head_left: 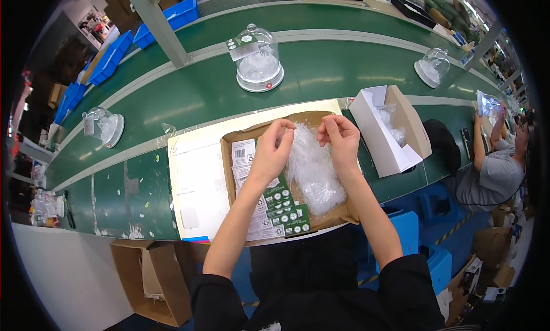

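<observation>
A shallow cardboard tray (227, 187) lies in front of me. A heap of thin, clear plastic strands (318, 176) fills its right side. Printed green-and-white tags (286, 216) lie in stacks along its left side. Over the tray's far part, my left hand (276, 150) is closed with thumb and forefinger together. My right hand (342, 140) pinches too, a short way to the right, above the strands' far end. Whatever sits between the fingertips of either hand is too fine to make out.
Beyond the tray, a glass dome (258, 59) with a green tag stands on the green conveyor (195, 99). Smaller domes stand left (104, 126) and right (431, 67). An open white box (366, 130) holds clear bags. A co-worker (492, 179) sits at the right.
</observation>
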Demonstrator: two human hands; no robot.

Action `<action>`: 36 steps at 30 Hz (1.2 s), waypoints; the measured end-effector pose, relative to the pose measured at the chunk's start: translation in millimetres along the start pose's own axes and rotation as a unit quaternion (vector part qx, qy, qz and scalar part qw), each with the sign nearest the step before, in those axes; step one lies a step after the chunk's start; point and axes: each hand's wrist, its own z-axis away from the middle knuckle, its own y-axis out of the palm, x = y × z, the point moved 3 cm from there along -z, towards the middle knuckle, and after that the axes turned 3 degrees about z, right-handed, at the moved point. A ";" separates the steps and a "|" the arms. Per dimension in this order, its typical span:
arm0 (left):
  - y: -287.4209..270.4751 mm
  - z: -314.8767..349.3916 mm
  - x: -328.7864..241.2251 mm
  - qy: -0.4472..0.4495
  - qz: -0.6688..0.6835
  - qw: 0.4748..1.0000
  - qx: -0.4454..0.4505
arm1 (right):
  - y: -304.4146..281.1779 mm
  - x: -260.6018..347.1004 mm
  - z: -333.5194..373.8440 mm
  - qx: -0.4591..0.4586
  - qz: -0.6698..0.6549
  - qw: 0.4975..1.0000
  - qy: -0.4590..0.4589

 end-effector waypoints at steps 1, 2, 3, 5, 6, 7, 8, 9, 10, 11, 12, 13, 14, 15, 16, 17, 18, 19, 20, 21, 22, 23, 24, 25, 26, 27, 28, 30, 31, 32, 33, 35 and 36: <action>1.1 -0.6 0.2 -0.006 0.004 1.000 0.006 | -0.8 -1.4 -0.7 0.009 -0.001 1.000 0.002; 1.6 0.2 1.0 -0.015 0.008 1.000 0.013 | 0.3 -0.4 -0.2 0.007 -0.002 1.000 0.002; 1.7 0.1 1.1 -0.016 0.007 1.000 0.014 | 1.7 0.5 -0.1 0.009 0.002 1.000 0.009; 1.1 0.0 -0.7 0.000 0.004 1.000 0.012 | 3.2 1.4 -0.4 0.011 0.004 1.000 0.018; 0.4 0.5 0.1 -0.002 0.003 1.000 0.012 | 4.1 1.7 -1.0 0.015 0.005 1.000 0.015; -0.1 0.8 1.2 -0.002 0.008 1.000 0.014 | 4.8 1.6 -0.8 0.020 0.005 1.000 0.012; 0.0 -1.1 1.3 0.001 0.014 1.000 0.017 | 3.6 2.0 -1.6 0.018 0.005 1.000 0.011; 0.4 -2.2 2.7 0.003 0.015 1.000 0.018 | 1.9 1.7 -1.9 0.022 0.005 1.000 0.016; 1.0 -2.5 4.8 0.002 0.013 1.000 0.020 | 0.2 1.7 -2.3 0.025 0.006 0.999 0.021; 0.9 -2.9 5.7 0.003 0.009 1.000 0.022 | 2.0 0.4 -2.9 0.025 0.006 1.000 0.017; 3.6 -4.6 4.5 0.010 0.017 0.999 0.029 | 2.4 0.3 -3.0 0.041 0.015 0.999 0.017; 1.1 -5.2 3.2 0.012 0.000 1.000 0.024 | 3.8 0.0 -3.0 0.055 0.024 0.998 0.017; 1.9 -4.9 4.4 0.014 -0.012 1.000 0.022 | 3.9 -4.1 -1.2 0.070 0.019 0.997 0.035; -0.4 -5.9 10.2 0.020 -0.001 1.000 0.021 | 8.6 -6.0 -1.0 0.084 0.014 0.995 0.049; -1.7 -4.7 8.2 0.024 -0.018 0.999 0.025 | 12.9 -8.6 0.5 0.099 0.026 0.993 0.055; -2.1 -4.8 12.6 0.030 -0.025 0.999 0.031 | 18.1 -10.7 4.4 0.111 0.039 0.991 0.062; 2.0 -5.0 9.0 0.029 -0.012 0.999 0.039 | 17.3 -12.2 5.7 0.123 0.072 0.989 0.028; 4.2 -4.6 6.2 0.023 -0.019 0.999 0.045 | 18.8 -7.7 7.5 0.123 0.093 0.988 0.010; 4.4 -3.6 1.8 0.016 -0.015 0.999 0.049 | 21.8 -1.9 9.3 0.123 0.112 0.986 -0.009; 1.7 -2.2 3.1 0.039 -0.006 0.999 0.032 | 26.3 -0.4 9.4 0.126 0.126 0.983 -0.032; 0.9 -2.2 3.5 0.032 -0.007 0.999 0.040 | 26.3 -0.4 7.7 0.130 0.142 0.980 -0.054; 2.3 -1.1 2.9 0.011 -0.011 0.999 0.044 | 24.3 0.7 8.2 0.126 0.146 0.980 -0.054; 5.1 0.1 0.6 0.003 -0.033 0.999 0.036 | 22.1 2.1 9.3 0.123 0.147 0.980 -0.055; 9.3 -0.7 3.1 0.010 -0.039 0.999 0.017 | 18.1 4.2 10.5 0.106 0.158 0.980 -0.066; 10.3 0.1 6.6 0.009 -0.018 1.000 0.003 | 17.6 2.0 12.4 0.110 0.131 0.985 -0.036; 13.8 -1.5 10.8 0.007 0.004 1.000 -0.008 | 13.2 5.3 12.6 0.112 0.104 0.988 -0.005; 18.5 -2.5 12.2 0.017 0.009 1.000 0.006 | 8.0 10.2 13.5 0.098 0.110 0.989 -0.014; 11.8 -0.7 14.8 0.017 0.037 0.999 -0.018 | 20.4 22.6 20.7 0.163 0.159 0.973 -0.030; 9.3 -2.3 19.8 0.019 0.033 0.999 -0.013 | 22.4 21.1 21.4 0.158 0.157 0.974 -0.032; 4.7 -0.4 19.1 0.024 0.029 0.999 -0.018 | 30.7 21.3 23.6 0.173 0.157 0.970 -0.060; -1.9 2.6 19.6 0.026 0.023 0.999 -0.029 | 41.3 19.4 25.3 0.193 0.154 0.965 -0.086; 3.6 -0.5 23.0 0.051 0.027 0.995 -0.077 | 40.0 13.5 18.9 0.184 0.164 0.963 -0.109; 0.4 -3.8 23.9 0.092 -0.004 0.994 -0.050 | 39.3 8.7 17.9 0.179 0.163 0.964 -0.113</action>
